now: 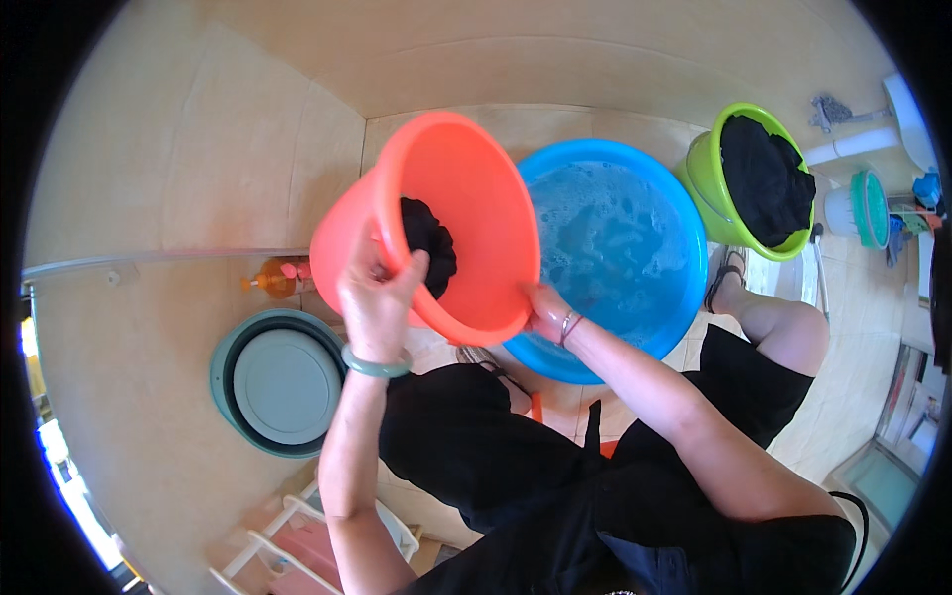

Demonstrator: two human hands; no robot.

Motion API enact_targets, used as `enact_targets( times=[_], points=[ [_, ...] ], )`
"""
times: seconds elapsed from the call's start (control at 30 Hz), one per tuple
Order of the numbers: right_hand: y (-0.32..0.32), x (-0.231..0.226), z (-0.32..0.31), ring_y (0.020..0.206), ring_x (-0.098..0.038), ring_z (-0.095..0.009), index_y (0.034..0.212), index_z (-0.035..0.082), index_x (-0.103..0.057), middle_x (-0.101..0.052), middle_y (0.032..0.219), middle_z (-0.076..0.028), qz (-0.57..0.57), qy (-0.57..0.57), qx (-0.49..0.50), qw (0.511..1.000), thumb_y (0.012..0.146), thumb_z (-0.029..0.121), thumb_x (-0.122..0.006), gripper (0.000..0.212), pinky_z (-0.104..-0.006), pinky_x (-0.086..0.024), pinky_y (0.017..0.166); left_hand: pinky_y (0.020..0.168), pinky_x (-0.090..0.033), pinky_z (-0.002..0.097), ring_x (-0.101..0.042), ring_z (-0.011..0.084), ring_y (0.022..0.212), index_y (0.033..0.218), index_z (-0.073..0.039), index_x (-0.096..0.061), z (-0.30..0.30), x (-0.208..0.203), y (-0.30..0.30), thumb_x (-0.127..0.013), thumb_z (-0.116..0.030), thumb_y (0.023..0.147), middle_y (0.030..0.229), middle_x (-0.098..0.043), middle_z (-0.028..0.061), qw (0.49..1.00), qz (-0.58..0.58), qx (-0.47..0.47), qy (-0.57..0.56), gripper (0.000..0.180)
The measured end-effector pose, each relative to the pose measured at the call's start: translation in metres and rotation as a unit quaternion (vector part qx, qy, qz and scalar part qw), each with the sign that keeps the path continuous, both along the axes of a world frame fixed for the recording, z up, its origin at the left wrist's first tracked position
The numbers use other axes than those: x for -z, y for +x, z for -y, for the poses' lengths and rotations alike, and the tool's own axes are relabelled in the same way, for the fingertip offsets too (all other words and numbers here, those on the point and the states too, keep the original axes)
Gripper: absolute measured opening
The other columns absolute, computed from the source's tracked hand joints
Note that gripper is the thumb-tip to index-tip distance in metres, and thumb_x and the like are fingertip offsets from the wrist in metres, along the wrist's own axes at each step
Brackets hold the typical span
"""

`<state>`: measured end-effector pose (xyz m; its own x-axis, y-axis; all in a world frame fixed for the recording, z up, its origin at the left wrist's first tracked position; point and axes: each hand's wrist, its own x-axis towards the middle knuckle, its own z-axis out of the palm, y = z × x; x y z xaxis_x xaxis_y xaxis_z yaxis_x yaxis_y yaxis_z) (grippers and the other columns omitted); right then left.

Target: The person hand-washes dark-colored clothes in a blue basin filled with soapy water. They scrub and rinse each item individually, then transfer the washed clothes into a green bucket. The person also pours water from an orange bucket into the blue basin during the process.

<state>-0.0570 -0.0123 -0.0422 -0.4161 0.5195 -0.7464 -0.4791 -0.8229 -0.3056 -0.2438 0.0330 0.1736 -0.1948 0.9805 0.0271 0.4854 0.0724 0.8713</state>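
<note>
An orange-red bucket [481, 198] is held up tilted in front of me, its mouth turned toward the right and toward me. Inside lies a bunched black cloth [426, 243]. My left hand [375, 297] grips the bucket's near left rim, with the thumb over the edge. Lower down on the right, my right hand [550, 313] is closed on the rim. Just right of the bucket stands a wide blue basin [691, 198] of bluish, sudsy water, partly covered by the bucket and my right hand.
A green bucket [702, 178] heaped with black cloth [764, 183] stands beyond the basin, near a white pipe [851, 146]. At left are a grey-green basin [223, 377] and an orange bottle [270, 280]. A white rack [260, 545] sits lower left; walls rise behind.
</note>
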Motion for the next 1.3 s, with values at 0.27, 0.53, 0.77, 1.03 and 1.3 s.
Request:
enact_targets(
  times=[0.27,0.53,0.77,1.03,1.3],
  points=[
    [0.027,0.062,0.017,0.11,-0.063,-0.027,0.136,0.005,-0.043,-0.057,0.13,-0.012,-0.132,-0.044,-0.08,0.987,0.1,0.029,-0.044,0.044,-0.0461,-0.055,0.086,0.051,-0.043,0.0235,-0.049,0.0047,0.056,0.138,0.01,-0.038,0.035,0.011,0.091,-0.075,-0.001,0.077,0.062,-0.053,0.0006,0.99,-0.054,0.124,-0.049,0.072],
    [0.025,0.141,0.035,0.1,-0.064,-0.027,0.128,0.005,-0.05,-0.062,0.119,-0.012,-0.264,0.125,0.157,0.943,0.098,0.032,-0.048,0.041,-0.0429,-0.055,0.081,0.048,-0.048,0.0325,-0.059,0.025,0.049,0.138,0.011,-0.033,0.039,0.05,0.179,-0.074,-0.017,0.08,0.059,-0.056,0.0109,0.966,-0.178,0.184,-0.045,0.076],
    [0.061,0.094,0.064,0.097,-0.065,-0.027,0.127,0.006,-0.051,-0.062,0.117,-0.011,-0.171,-0.033,0.154,0.973,0.097,0.033,-0.049,0.04,-0.0429,-0.055,0.076,0.046,-0.05,0.0362,-0.061,0.0285,0.048,0.142,0.007,-0.03,0.056,0.09,0.213,-0.074,-0.018,0.079,0.056,-0.057,0.0141,0.945,-0.249,0.206,-0.051,0.08],
    [0.086,0.085,0.074,0.092,-0.066,-0.027,0.125,0.007,-0.052,-0.063,0.114,-0.01,-0.132,-0.084,0.156,0.975,0.095,0.034,-0.051,0.04,-0.043,-0.056,0.069,0.045,-0.05,0.0389,-0.06,0.03,0.047,0.142,0.003,-0.033,0.068,0.12,0.241,-0.073,-0.02,0.079,0.054,-0.056,0.0137,0.92,-0.325,0.216,-0.034,0.078],
    [0.111,0.103,0.049,0.088,-0.067,-0.027,0.122,0.008,-0.054,-0.064,0.112,-0.009,-0.037,-0.083,0.086,0.992,0.094,0.036,-0.053,0.04,-0.0432,-0.056,0.063,0.045,-0.047,0.0373,-0.054,0.0262,0.043,0.138,0.006,-0.039,0.047,0.1,0.229,-0.072,-0.018,0.079,0.052,-0.052,0.0099,0.951,-0.258,0.168,0.014,0.072]
  ],
)
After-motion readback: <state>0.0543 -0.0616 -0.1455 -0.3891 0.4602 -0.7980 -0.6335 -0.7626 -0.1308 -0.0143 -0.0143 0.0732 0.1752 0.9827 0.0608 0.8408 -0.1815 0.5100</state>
